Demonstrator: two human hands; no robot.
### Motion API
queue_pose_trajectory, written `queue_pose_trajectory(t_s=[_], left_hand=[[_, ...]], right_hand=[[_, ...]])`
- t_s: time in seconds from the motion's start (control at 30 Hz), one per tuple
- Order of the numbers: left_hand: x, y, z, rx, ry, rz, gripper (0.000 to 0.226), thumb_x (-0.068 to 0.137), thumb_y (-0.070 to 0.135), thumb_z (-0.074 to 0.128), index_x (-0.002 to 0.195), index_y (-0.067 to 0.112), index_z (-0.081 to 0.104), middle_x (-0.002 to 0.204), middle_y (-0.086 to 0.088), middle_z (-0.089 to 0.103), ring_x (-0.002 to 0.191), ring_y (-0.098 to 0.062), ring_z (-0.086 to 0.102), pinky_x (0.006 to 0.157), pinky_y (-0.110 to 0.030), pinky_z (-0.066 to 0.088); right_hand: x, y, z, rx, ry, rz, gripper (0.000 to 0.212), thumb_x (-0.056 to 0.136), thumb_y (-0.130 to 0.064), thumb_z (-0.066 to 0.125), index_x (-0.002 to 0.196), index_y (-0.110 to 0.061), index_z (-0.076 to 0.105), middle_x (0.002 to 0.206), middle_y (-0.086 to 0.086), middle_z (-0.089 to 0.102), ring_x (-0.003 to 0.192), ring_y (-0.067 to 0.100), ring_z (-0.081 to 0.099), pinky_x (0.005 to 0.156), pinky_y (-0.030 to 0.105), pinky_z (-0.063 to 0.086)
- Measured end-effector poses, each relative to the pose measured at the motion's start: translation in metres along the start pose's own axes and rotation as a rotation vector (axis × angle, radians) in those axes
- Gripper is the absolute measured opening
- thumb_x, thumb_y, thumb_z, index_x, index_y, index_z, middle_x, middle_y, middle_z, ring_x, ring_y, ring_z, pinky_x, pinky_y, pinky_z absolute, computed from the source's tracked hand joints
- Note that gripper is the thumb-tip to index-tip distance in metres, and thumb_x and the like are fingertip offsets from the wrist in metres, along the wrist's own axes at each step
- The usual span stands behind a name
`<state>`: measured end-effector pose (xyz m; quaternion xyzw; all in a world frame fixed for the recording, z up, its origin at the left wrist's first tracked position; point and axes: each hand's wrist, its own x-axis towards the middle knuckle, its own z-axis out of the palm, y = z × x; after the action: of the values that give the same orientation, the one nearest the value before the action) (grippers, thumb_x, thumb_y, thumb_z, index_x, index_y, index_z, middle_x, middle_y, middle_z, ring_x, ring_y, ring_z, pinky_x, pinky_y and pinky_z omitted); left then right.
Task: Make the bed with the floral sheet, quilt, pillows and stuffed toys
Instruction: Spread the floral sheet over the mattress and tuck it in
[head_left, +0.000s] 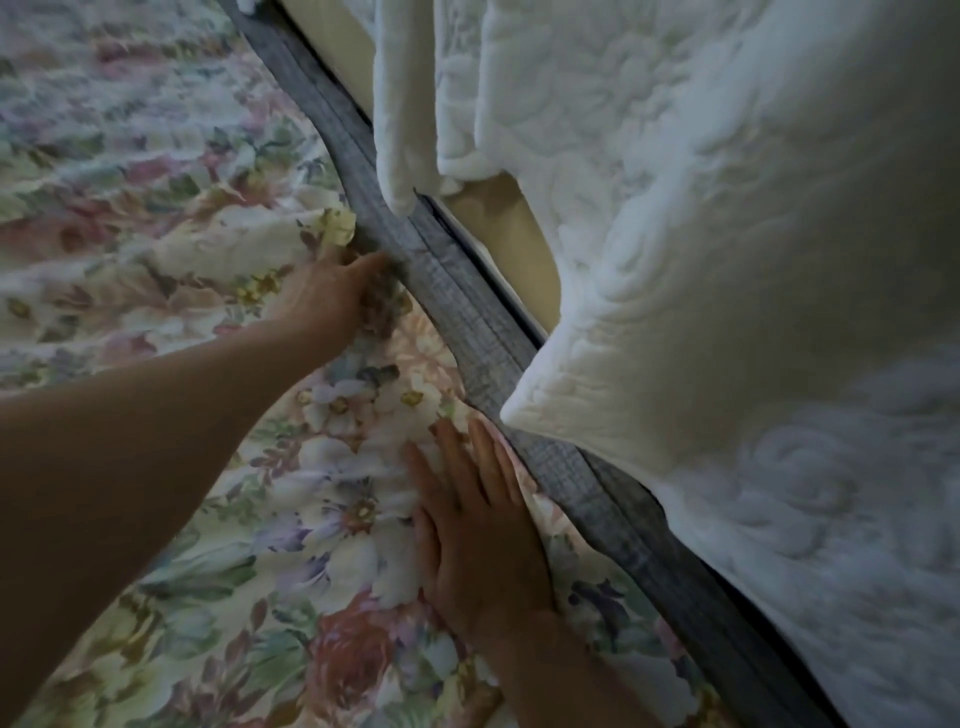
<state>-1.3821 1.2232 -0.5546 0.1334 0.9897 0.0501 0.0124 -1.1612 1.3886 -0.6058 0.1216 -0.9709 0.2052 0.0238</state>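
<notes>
Now, working the floral sheet (171, 467) along the grey mattress edge (467, 338). Right hand (472, 535) flat, fingers straight and together, pressing the cloth down just beside that grey band. Left hand (327, 296) further up the same edge, fingertips buried in a bunched fold of the sheet — impossible to tell whether pinching the cloth or merely pushing it in. Sheet spread over the mattress top, rumpled around the left hand, smoother under the right, hem short of the side and the grey band bare along the whole line.

Likely trouble from here: a hard tug with the left against the pinning right, enough to drag the print askew or pop the hem back up further along. Equally, an early lift of the right, and probably fresh ripples in the smooth stretch. Then the white quilt (727, 260), hanging close beside the edge with one corner over the grey band near the right fingertips — easy to trap under the tuck or snag with a wrist.

As for room: only a narrow slot between mattress edge and the beige panel (519, 228) behind the quilt, tight for fingers. Plenty of open sheet to the left for sliding both palms. No pillows or stuffed toys in view.
</notes>
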Motion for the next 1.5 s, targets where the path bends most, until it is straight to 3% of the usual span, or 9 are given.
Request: queue_pose_trajectory(t_s=[0.2,0.33,0.5,0.8,0.93,1.1,1.27,1.37,1.5], left_hand=[[0.001,0.028,0.011,-0.365,0.102,0.063,0.027,0.086,0.003,0.058,0.111,0.014,0.058,0.101,-0.009,0.059,0.085,-0.029,0.058,0.070,-0.040,0.049],[-0.003,0.035,0.025,-0.488,-0.044,0.019,0.051,0.094,0.011,0.051,0.141,0.023,0.038,0.140,-0.010,0.046,0.125,-0.031,0.047,0.098,-0.041,0.042],[-0.069,0.052,0.010,-0.407,0.290,-0.034,0.063,0.097,0.004,0.039,0.155,0.015,0.015,0.162,-0.004,0.012,0.150,-0.021,0.004,0.122,-0.043,0.008],[-0.275,0.084,0.003,-0.238,-0.220,-0.157,0.073,0.094,0.030,0.036,0.155,0.009,0.000,0.163,-0.010,-0.004,0.150,-0.026,-0.006,0.122,-0.042,0.003],[-0.353,0.113,0.009,-0.138,-0.341,-0.095,0.076,0.100,0.038,0.040,0.155,0.017,-0.009,0.161,-0.003,-0.017,0.147,-0.023,-0.020,0.122,-0.043,-0.002],[-0.383,0.149,0.025,-0.112,-0.311,0.029,0.064,0.103,0.034,0.032,0.155,0.022,-0.002,0.163,-0.002,-0.007,0.149,-0.032,-0.010,0.119,-0.048,0.000],[-0.427,0.199,0.025,-0.081,-0.337,0.225,0.071,0.095,0.054,0.024,0.156,0.024,0.002,0.163,-0.006,-0.006,0.148,-0.034,-0.009,0.120,-0.050,0.002],[-0.477,0.231,0.032,-0.002,-0.438,0.255,0.081,0.088,0.063,0.009,0.154,0.020,-0.007,0.161,-0.008,-0.016,0.145,-0.032,-0.022,0.120,-0.048,-0.007],[-0.536,0.258,0.037,0.012,-0.393,0.317,0.078,0.093,0.062,0.021,0.150,0.010,0.031,0.157,-0.018,0.025,0.145,-0.041,0.015,0.113,-0.056,0.027]], right_hand=[[0.002,-0.002,0.001,-0.007,-0.005,0.010,0.051,0.104,-0.036,0.030,0.154,-0.031,0.022,0.163,-0.001,0.012,0.151,0.025,-0.004,0.122,0.043,0.010],[0.004,-0.002,0.001,0.013,0.023,0.006,0.052,0.103,-0.034,0.035,0.153,-0.031,0.025,0.162,0.001,0.017,0.151,0.025,0.001,0.122,0.043,0.010],[0.002,-0.002,0.004,-0.041,0.057,-0.004,0.050,0.100,-0.029,0.037,0.150,-0.023,0.037,0.159,0.007,0.027,0.150,0.028,0.009,0.121,0.045,0.015],[-0.029,-0.061,-0.045,-0.143,-0.224,0.270,0.057,0.101,-0.039,0.027,0.155,-0.029,0.010,0.164,-0.001,-0.006,0.149,0.027,-0.014,0.119,0.050,-0.008],[-0.180,-0.080,-0.050,-0.169,-0.247,0.056,0.053,0.102,-0.043,0.024,0.154,-0.033,0.019,0.164,-0.006,0.007,0.150,0.025,-0.007,0.119,0.054,-0.002],[-0.229,0.042,-0.091,-0.428,-0.372,0.272,0.054,0.103,-0.046,0.009,0.154,-0.035,-0.004,0.163,-0.011,-0.007,0.150,0.021,-0.010,0.120,0.046,-0.003],[-0.250,-0.032,-0.101,-0.302,-0.144,0.198,0.059,0.101,-0.022,0.034,0.155,-0.029,0.011,0.164,0.000,-0.002,0.150,0.027,-0.008,0.120,0.049,-0.005],[-0.342,-0.045,-0.092,-0.239,-0.253,0.114,0.066,0.097,-0.027,0.044,0.155,-0.031,0.012,0.164,-0.001,0.006,0.151,0.026,0.002,0.121,0.048,0.002],[-0.451,0.026,-0.109,-0.309,-0.346,0.318,0.063,0.100,-0.037,0.031,0.156,-0.027,0.004,0.164,0.000,0.005,0.150,0.025,0.006,0.121,0.044,0.014]])
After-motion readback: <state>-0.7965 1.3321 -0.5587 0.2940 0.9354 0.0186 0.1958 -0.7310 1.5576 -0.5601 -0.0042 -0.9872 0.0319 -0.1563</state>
